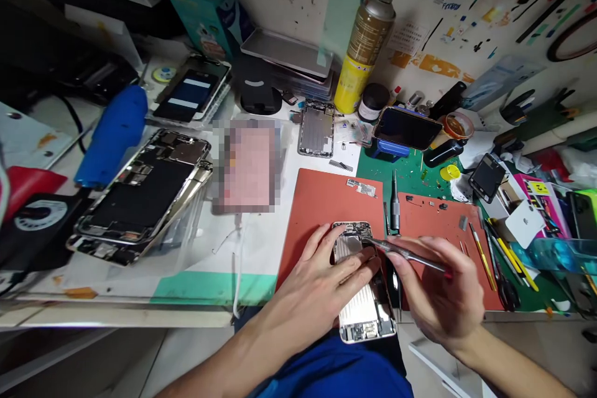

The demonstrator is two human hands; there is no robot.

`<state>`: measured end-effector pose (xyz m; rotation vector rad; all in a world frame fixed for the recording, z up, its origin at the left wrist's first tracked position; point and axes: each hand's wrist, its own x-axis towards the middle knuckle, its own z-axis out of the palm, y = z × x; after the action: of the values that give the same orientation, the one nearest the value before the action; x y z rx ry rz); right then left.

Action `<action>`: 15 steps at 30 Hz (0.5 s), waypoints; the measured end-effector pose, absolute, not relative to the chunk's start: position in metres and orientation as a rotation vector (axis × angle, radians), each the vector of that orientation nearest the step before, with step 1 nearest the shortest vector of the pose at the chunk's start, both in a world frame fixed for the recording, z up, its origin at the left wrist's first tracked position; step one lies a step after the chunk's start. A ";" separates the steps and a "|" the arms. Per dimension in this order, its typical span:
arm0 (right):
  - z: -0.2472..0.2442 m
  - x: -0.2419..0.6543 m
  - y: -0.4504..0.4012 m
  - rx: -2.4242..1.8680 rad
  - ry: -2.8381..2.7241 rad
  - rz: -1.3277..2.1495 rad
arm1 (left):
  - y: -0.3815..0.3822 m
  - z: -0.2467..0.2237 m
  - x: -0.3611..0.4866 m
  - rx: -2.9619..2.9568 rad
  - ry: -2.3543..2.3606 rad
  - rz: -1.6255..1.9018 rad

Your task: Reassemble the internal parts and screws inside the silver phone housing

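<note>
Metal tweezers [405, 254] in R hand [443, 298]; L hand [321, 280] steadies phone chassis [361, 298].

An opened silver phone chassis [362, 298] lies face-up on the red mat, overhanging the near edge. Thin metal tweezers [405, 253] slant across it, tips inside its upper part.

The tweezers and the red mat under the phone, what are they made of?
The tweezers in the right hand look like bare metal: thin, silvery, with a bright glint. The red mat looks like soft matte rubber or silicone: flat, dull, no shine. The opened phone under the left hand shows shiny metal inside.
</note>
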<state>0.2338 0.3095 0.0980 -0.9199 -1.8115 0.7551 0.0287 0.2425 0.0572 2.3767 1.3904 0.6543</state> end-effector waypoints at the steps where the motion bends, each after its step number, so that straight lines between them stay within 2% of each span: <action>1: 0.092 0.234 0.316 -0.852 -1.924 0.705 | 0.243 0.058 0.028 2.381 1.386 0.661; 8: 0.063 0.246 0.348 -0.247 -2.403 0.477 | 0.241 0.057 0.024 2.382 1.386 0.660; 15: 0.062 0.248 0.357 -0.103 -2.465 0.447 | 0.239 0.051 0.024 2.417 1.399 0.712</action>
<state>0.2476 0.3570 0.0616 -0.1026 -2.4649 0.4466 0.0241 0.2393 0.0510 2.4165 1.3995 0.7124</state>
